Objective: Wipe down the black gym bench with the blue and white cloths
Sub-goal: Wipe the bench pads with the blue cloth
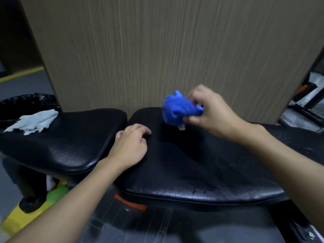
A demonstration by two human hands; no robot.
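The black gym bench [184, 165] runs across the view as two padded sections with a gap between them. My right hand [208, 109] grips a bunched blue cloth [177, 109] and holds it just above the far edge of the right pad. My left hand [130, 146] rests on the right pad beside the gap, its fingers loosely curled and holding nothing. A crumpled white cloth [33, 122] lies at the far left corner of the left pad [61, 142].
A tall wood-grain panel [157, 50] stands right behind the bench. A bin lined with a black bag [22, 102] sits at far left. Green and yellow items [56, 192] lie under the left pad. Metal frame parts [305, 109] show at right.
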